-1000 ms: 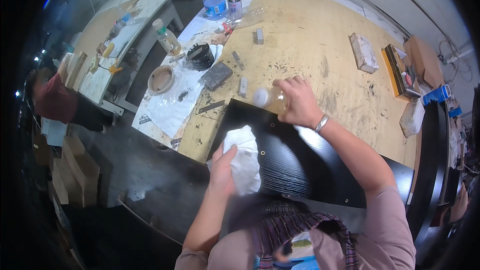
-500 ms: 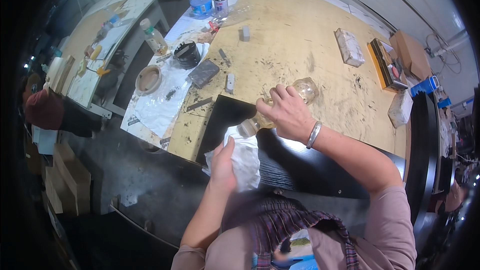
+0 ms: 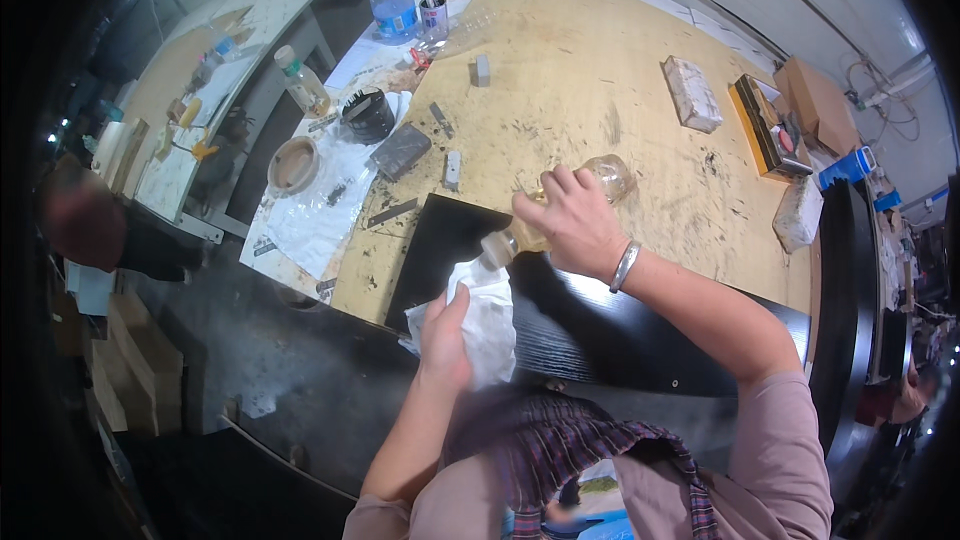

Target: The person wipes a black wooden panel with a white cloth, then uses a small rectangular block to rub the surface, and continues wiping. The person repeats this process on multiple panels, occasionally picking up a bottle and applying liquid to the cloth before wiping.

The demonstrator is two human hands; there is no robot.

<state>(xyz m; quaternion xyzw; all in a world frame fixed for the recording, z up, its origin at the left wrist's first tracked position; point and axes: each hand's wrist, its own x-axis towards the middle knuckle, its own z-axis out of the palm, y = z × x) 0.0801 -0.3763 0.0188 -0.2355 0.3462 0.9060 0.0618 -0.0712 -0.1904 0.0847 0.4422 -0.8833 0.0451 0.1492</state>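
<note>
My left hand grips a crumpled white cloth, thumb on top, over the near edge of a glossy black board. Wrapped round a clear plastic bottle is my right hand, with a silver bangle on its wrist. The bottle lies tilted in the air, base up to the far right, its pale wide mouth end down at the cloth's upper edge. Yellowish liquid seems to show near its neck. My fingers hide the middle of the bottle, and whether liquid flows out I cannot tell.
The board lies on a stained wooden table. At left stand a black tub, a round bowl, a capped bottle and a large blue-tinted bottle. A grey block lies nearby. Wrapped blocks and an open box sit right.
The bottle's mouth has risen slightly against the cloth. Both hands keep their grips. The view has shifted a little, and a person at the far left is blurred by motion.
</note>
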